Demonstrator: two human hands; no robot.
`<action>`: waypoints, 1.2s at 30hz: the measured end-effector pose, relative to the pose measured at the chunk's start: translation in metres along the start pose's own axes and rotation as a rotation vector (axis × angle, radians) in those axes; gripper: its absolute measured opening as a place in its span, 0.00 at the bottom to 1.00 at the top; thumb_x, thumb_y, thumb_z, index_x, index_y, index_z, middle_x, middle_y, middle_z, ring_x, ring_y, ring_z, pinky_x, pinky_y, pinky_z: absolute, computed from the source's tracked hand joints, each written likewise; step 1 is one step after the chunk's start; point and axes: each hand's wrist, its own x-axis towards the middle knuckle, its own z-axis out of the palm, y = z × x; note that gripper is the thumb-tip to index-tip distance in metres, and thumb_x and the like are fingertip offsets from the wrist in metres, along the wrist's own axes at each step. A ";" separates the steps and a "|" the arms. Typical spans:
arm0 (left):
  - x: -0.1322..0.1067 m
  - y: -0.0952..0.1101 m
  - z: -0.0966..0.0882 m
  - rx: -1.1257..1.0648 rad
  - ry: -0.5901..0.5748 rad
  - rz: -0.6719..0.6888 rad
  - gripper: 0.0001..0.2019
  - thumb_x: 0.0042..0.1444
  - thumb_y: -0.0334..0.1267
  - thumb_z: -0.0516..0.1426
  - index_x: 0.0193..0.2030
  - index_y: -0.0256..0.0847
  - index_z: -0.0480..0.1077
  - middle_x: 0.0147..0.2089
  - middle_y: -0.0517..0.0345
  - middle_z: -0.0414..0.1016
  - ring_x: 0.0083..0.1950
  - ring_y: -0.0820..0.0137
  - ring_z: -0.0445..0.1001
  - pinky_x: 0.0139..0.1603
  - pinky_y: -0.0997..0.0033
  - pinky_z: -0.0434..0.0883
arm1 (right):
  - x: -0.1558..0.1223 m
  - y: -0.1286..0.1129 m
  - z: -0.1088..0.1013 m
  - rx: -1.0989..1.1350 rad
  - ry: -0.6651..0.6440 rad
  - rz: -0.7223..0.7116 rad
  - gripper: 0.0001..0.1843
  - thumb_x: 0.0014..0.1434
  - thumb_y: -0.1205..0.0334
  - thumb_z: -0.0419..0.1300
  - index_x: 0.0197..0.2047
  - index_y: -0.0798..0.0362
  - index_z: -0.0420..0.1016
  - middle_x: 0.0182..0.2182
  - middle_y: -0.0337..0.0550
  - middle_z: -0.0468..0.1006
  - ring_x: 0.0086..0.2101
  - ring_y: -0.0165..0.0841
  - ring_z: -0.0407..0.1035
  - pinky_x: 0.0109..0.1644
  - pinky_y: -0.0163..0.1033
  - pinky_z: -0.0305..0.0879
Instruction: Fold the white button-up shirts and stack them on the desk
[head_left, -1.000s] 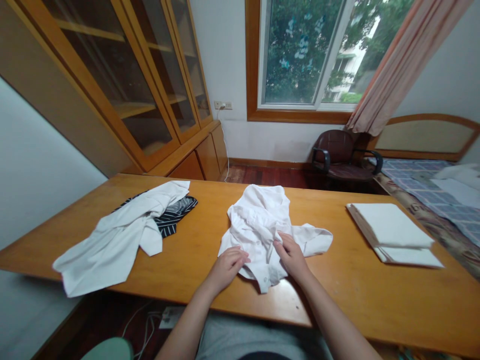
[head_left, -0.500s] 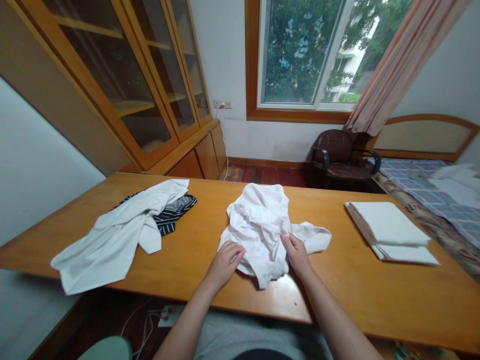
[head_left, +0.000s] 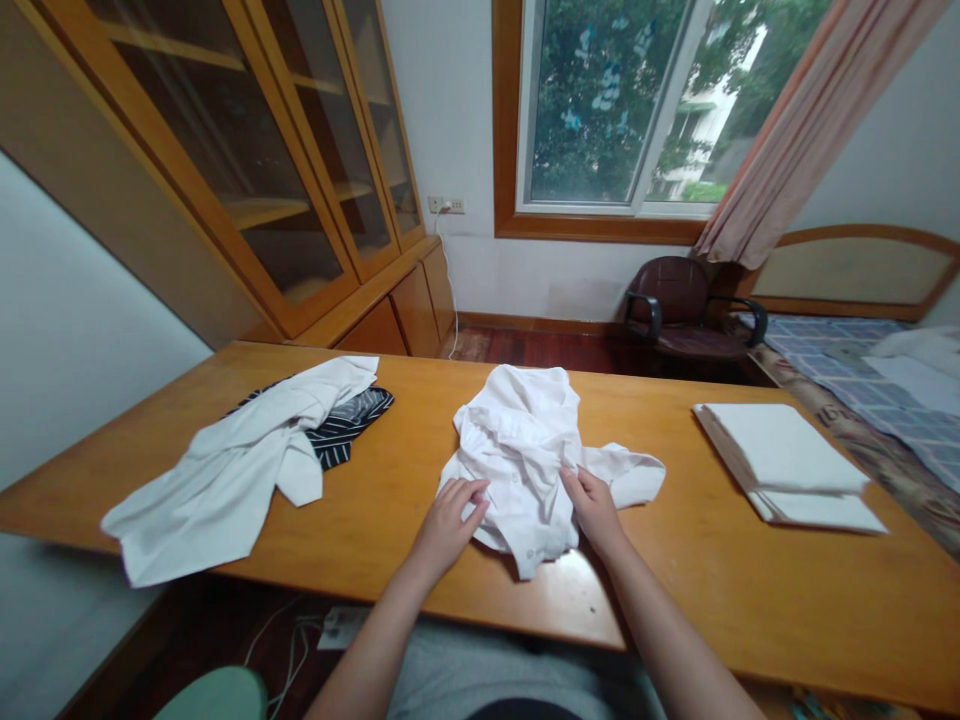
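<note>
A crumpled white button-up shirt (head_left: pixel 517 450) lies in the middle of the wooden table, with one sleeve spread out to the right. Buttons show down its front and near its lower edge. My left hand (head_left: pixel 450 520) rests on the shirt's left side, fingers loosely curved and the thumb a little apart from them. On the other side, my right hand (head_left: pixel 589 498) pinches the fabric between thumb and fingers; its fingertips are partly hidden in the folds.
To the left, a white garment (head_left: pixel 232 470) lies over a black striped one (head_left: pixel 349 425), its end at the table's front edge. A folded white stack (head_left: pixel 787 450) sits on the right of the table (head_left: pixel 360 540). Beyond are an armchair (head_left: pixel 671 300) and a glass-fronted cabinet (head_left: pixel 225 150).
My left thumb has opened slightly from the fingers. The right hand and the shirt stay almost as they were; the view has shifted very slightly.
</note>
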 end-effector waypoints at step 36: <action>0.035 0.038 0.030 0.414 -0.032 -0.243 0.16 0.57 0.52 0.64 0.38 0.42 0.70 0.43 0.52 0.69 0.50 0.56 0.66 0.55 0.54 0.66 | 0.000 -0.003 0.004 -0.131 -0.040 -0.109 0.21 0.68 0.47 0.51 0.30 0.50 0.73 0.31 0.43 0.78 0.34 0.38 0.70 0.40 0.39 0.63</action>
